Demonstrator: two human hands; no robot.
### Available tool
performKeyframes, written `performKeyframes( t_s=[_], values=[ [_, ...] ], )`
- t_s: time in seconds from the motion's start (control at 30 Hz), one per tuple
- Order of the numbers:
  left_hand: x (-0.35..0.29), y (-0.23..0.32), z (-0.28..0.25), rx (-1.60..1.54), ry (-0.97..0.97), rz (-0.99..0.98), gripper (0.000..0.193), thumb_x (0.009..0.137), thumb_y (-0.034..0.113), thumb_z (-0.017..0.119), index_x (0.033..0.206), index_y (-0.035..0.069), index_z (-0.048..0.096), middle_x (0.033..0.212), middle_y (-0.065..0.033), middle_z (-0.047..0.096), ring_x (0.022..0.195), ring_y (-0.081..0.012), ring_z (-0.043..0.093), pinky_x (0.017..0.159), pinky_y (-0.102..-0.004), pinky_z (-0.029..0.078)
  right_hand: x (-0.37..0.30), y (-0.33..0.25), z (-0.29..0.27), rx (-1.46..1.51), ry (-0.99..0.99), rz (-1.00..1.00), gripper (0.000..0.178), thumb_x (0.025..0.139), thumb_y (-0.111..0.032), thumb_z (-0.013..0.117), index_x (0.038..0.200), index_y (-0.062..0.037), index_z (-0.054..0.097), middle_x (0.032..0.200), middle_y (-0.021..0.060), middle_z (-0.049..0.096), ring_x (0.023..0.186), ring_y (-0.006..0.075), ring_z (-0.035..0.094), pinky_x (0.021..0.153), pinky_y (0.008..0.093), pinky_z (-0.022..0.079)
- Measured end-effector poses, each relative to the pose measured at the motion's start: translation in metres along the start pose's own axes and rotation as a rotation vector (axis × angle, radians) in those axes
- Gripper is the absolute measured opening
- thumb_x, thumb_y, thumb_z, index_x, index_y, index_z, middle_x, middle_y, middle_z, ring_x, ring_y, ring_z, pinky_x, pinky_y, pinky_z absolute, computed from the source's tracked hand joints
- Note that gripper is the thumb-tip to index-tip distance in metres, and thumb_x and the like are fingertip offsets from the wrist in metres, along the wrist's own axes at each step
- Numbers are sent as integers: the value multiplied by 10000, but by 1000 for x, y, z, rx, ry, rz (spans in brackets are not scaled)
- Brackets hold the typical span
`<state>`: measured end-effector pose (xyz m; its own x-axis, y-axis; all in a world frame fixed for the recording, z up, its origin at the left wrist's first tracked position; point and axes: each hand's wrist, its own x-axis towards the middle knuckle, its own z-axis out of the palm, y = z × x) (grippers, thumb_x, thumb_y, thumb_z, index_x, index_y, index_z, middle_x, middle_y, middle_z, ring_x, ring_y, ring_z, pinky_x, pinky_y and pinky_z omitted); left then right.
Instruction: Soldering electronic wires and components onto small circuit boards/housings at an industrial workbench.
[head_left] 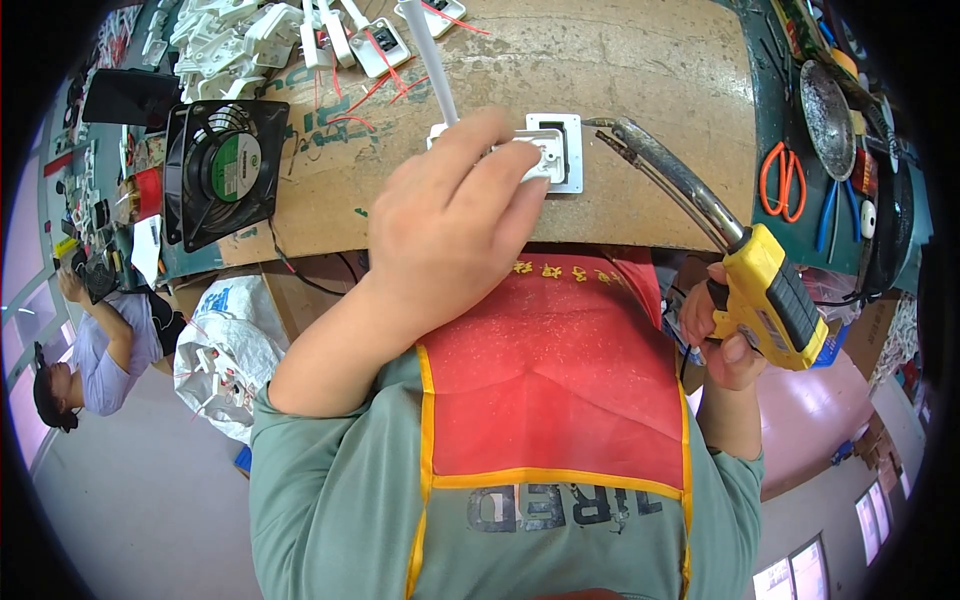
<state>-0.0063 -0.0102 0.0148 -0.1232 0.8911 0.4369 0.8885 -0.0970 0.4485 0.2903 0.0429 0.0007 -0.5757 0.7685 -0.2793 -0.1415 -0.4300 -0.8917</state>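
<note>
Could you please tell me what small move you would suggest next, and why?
Perhaps steady the white piece in the left grip and ease the yellow tool slightly leftward. The right grip holds that tool, and its metal nose ends close to the right edge of the white square plate; whether they touch is unclear.

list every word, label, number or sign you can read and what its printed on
Locations only; I won't copy wording.
Yellow characters: red cloth apron.
Dark block letters: grey-green fabric shirt.
Blue print: white woven sack.
Label, too small to read: square black plastic fan.
Small print, unreadable: yellow-and-black soldering gun.
Green marks, partly hidden: brown board tabletop.
</note>
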Motion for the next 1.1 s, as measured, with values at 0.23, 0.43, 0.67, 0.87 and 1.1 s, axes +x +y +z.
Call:
performKeyframes(
  t_s=[0.23,0.43,0.67,0.87,1.1],
  values=[
    [-28,-32,-37,-28,-180,-13,232,744,-40,764,950,54,712,970,-76,635,728,-184,626,586,-295,487,0,1,-2,-14,-1,-1,845,759,-500,813,1339,24,490,697,2,474,559,111,460,504,249,389],
    [-33,-44,-29,91,-183,128,277,705,-14,780,955,77,703,946,-70,625,706,-200,591,600,-312,480,3,0,4,-33,-7,9,851,761,-498,812,1343,29,481,689,-1,468,556,113,454,497,249,383],
    [-33,-52,-18,81,-95,209,210,720,50,739,915,81,668,1032,-67,652,757,-228,622,611,-356,465,2,2,6,-12,-31,7,837,769,-489,810,1341,27,483,681,-3,469,557,115,460,489,254,381],
    [-32,-52,-17,-35,-59,158,251,710,-1,781,932,77,694,1050,-72,657,819,-228,633,691,-340,514,0,5,9,10,-60,28,809,766,-466,829,1338,-3,492,729,11,490,590,118,465,512,257,391],
    [-33,-58,-17,58,-103,260,261,695,29,725,946,97,694,1087,-66,643,758,-211,606,638,-332,474,-1,9,9,46,-152,59,729,805,-391,830,1341,-30,494,789,28,514,639,118,478,556,263,409]
  ],
)
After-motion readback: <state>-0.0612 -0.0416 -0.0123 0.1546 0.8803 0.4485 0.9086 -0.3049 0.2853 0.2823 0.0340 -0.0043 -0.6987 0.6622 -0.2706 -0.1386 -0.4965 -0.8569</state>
